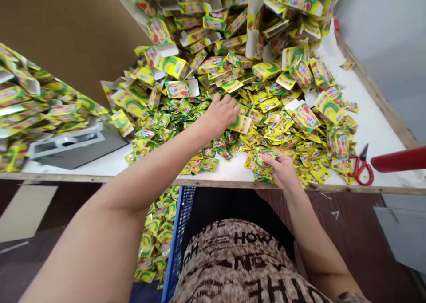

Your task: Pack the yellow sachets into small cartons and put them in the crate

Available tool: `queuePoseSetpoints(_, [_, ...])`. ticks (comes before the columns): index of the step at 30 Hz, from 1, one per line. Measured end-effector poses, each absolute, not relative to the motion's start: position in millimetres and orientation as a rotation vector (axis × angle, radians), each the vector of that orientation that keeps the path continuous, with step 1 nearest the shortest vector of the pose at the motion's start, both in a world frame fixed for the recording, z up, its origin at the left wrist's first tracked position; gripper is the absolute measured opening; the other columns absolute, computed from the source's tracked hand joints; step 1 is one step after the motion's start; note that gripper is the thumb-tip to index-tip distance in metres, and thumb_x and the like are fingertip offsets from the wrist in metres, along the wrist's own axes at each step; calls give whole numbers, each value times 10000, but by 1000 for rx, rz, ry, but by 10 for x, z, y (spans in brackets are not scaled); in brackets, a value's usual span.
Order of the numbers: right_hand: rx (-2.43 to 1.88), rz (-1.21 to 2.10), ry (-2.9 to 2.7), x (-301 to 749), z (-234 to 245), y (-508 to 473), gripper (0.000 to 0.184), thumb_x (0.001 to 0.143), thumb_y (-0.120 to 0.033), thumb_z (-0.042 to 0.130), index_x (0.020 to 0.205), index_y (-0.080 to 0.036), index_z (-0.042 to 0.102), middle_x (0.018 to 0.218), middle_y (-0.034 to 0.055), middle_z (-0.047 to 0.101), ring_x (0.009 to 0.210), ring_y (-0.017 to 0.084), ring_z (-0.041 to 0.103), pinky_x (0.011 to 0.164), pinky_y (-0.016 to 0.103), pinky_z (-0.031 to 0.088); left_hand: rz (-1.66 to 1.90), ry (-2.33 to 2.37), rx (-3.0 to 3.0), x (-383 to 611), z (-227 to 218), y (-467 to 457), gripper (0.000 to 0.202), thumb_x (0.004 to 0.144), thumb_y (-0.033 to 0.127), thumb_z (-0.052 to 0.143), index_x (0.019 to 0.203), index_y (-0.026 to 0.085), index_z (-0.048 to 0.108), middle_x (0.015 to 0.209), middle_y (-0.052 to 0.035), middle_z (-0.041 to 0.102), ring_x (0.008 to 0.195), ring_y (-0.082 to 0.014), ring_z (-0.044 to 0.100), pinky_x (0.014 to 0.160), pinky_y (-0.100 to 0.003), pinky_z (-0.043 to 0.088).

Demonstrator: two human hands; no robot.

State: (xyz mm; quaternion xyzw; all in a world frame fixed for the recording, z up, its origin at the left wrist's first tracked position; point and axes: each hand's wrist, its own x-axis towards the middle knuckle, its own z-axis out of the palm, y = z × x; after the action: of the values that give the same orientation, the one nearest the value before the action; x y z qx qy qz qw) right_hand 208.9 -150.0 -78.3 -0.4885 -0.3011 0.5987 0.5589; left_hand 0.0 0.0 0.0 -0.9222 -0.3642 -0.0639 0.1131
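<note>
My left hand (221,114) reaches over the middle of the pile of small yellow and green sachets (276,121). Its fingers are curled downward, and their tips are hidden, so whatever they grip does not show. Against its right side lies a small yellow carton (241,124). Close to the table's front edge, my right hand (284,169) pinches a yellow-green packet with red print (265,157) between thumb and fingers. More sachets lie under and around that packet.
Printed cartons (229,41), many with flaps up, heap behind the sachets. Red-handled scissors (361,167) lie right, beside a red bar (399,160). A brown cardboard panel (73,23) and a grey plastic frame (66,141) stand left. Below, a blue crate (176,236) borders more packets.
</note>
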Motion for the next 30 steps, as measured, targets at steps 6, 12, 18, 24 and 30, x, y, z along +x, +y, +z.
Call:
queuePoseSetpoints(6, [-1130, 902, -624, 1982, -582, -1266, 269, 692, -362, 789, 865, -200, 662, 808, -8, 667, 641, 115, 584, 542, 242, 538, -168, -1338, -2839, -99, -322, -778, 386, 814, 379, 657, 1084, 134, 531, 988, -144, 632, 944, -305, 596, 828, -398, 391])
queuePoseSetpoints(12, [-1193, 1011, -749, 1701, -674, -1163, 258, 719, -386, 739, 877, -209, 639, 858, 23, 691, 744, 169, 631, 637, 298, 560, -347, -2127, -2784, -46, -887, -1306, 705, 664, 669, 713, 1125, 187, 483, 1037, -139, 662, 982, -331, 631, 794, -365, 429])
queuePoseSetpoints(18, [-1208, 1074, -636, 1397, -865, -1287, 284, 731, -418, 730, 885, -213, 608, 812, -1, 655, 651, 135, 586, 532, 247, 497, -530, -2270, -2907, -55, -945, -1427, 424, 753, 514, 695, 1012, 222, 527, 859, -56, 668, 782, -261, 646, 666, -314, 428])
queuePoseSetpoints(24, [-1163, 1019, -673, 1378, -814, -1317, 273, 752, -407, 723, 902, -207, 613, 829, 1, 654, 659, 133, 583, 566, 254, 496, -451, -1986, -3347, -136, -910, -1321, 383, 729, 169, 589, 1104, 187, 516, 1009, -75, 632, 892, -225, 617, 757, -319, 478])
queuePoseSetpoints(30, [-1329, 656, -1091, 1554, -706, -1367, 236, 831, -399, 650, 977, -213, 661, 927, 48, 696, 852, 205, 644, 800, 340, 527, -503, -2186, -2754, 98, -931, -1381, 335, 759, 219, 611, 1075, 172, 512, 1113, -145, 562, 1093, -306, 540, 881, -401, 446])
